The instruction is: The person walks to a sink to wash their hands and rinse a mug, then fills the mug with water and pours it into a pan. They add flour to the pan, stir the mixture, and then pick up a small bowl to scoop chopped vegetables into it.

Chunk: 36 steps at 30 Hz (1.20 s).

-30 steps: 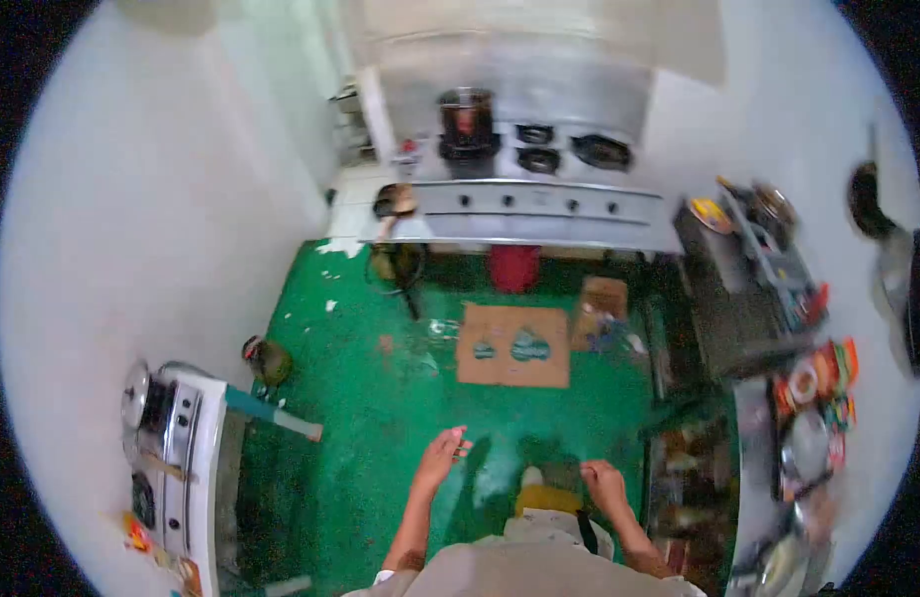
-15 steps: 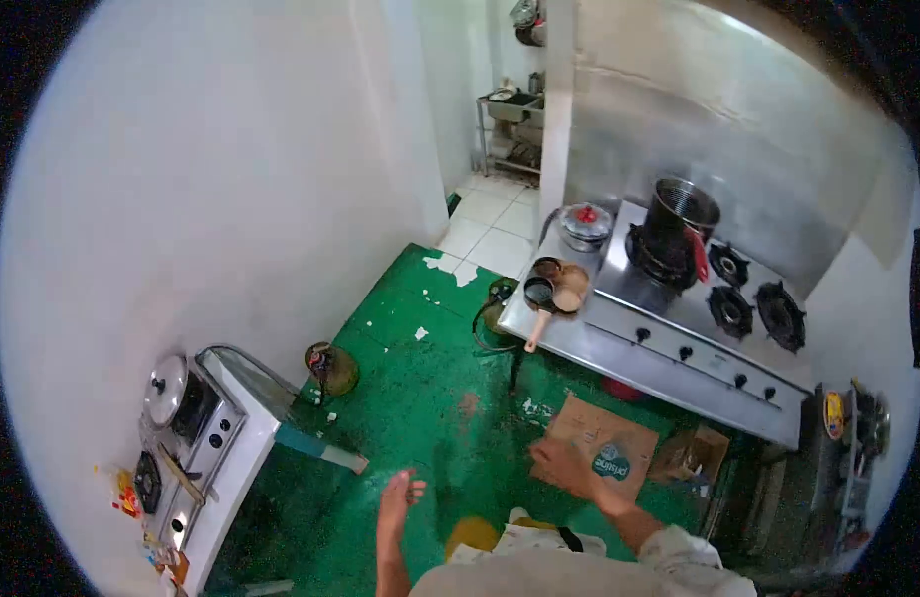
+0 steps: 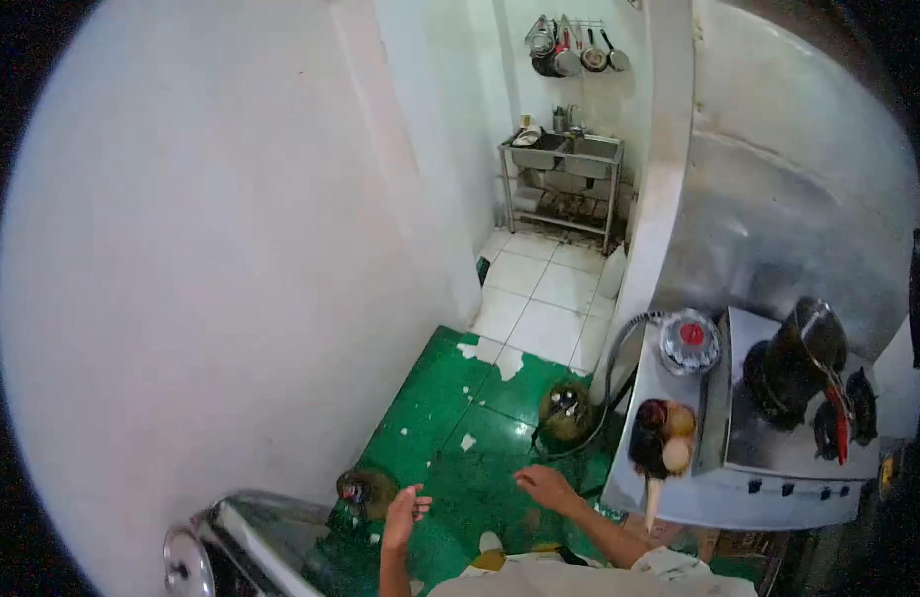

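My left hand (image 3: 408, 505) hangs in the air in front of my body, fingers loosely bent and nothing in it. Behind it on the floor stands a gas cylinder (image 3: 372, 486). My right hand (image 3: 544, 488) is raised at the same height, relaxed and empty, over the green floor (image 3: 480, 448). A second gas cylinder (image 3: 567, 410) is the thing nearest to it, with a black hose. To its right, a pan with several round cups (image 3: 664, 438) and a pale handle rests on the steel counter. Neither hand touches anything.
A lidded pot (image 3: 691, 340) with a red knob and a deep pot with a basket (image 3: 813, 338) are by the stove on the right. Another stove edge (image 3: 266, 542) is at lower left. Past the doorway stand a double sink (image 3: 591, 149) and hanging pans (image 3: 567, 62).
My view has swung left and forward toward the doorway; the whole sink and hanging pans now show. The right-hand stove has shifted right and down. Both hands remain empty.
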Each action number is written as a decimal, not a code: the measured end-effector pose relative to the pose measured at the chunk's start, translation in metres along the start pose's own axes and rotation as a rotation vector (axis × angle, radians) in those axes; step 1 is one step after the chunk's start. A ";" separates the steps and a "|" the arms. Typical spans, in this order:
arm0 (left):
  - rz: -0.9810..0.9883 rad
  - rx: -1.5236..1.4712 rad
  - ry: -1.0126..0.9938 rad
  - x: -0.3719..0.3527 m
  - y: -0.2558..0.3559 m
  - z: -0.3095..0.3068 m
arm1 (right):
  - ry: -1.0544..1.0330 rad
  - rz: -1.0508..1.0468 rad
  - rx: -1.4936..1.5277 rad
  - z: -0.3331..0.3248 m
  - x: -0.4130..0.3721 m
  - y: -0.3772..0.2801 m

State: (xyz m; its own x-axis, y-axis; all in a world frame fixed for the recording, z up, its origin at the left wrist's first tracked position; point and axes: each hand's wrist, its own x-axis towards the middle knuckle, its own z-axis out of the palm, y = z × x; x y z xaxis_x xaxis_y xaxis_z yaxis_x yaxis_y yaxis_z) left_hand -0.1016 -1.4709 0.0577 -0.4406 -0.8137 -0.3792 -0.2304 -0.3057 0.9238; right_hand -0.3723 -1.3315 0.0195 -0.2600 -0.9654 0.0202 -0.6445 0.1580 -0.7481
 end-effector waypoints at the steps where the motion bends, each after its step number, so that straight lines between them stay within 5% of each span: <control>1: 0.025 0.037 -0.025 0.031 0.019 -0.001 | 0.006 0.019 -0.005 -0.010 0.017 0.011; 6: 0.000 0.035 -0.191 0.226 0.079 0.015 | 0.388 0.190 0.037 -0.053 0.093 0.074; 11: 0.074 0.191 -0.319 0.381 0.143 0.064 | 0.466 0.618 0.082 -0.094 0.203 0.165; 16: -0.024 0.134 -0.323 0.521 0.198 0.098 | 0.455 0.340 -0.106 -0.157 0.382 0.200; 20: 0.010 0.144 -0.379 0.630 0.265 0.136 | 0.442 0.162 0.052 -0.228 0.553 0.175; 26: 0.034 0.113 -0.420 0.814 0.343 0.202 | 0.379 0.168 -0.053 -0.281 0.748 0.215; 31: 0.003 0.170 -0.563 0.982 0.416 0.284 | 0.385 0.414 -0.109 -0.326 0.819 0.298; 36: 0.063 0.197 -0.781 1.098 0.504 0.408 | 0.703 0.679 -0.009 -0.395 0.806 0.368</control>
State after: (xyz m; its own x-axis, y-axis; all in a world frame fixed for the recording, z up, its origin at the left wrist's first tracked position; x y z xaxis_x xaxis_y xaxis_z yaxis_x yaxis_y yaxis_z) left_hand -1.0555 -2.3167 0.0857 -0.9201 -0.2241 -0.3212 -0.3013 -0.1187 0.9461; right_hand -1.1036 -1.9695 0.0223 -0.9455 -0.3249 -0.0198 -0.2039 0.6388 -0.7419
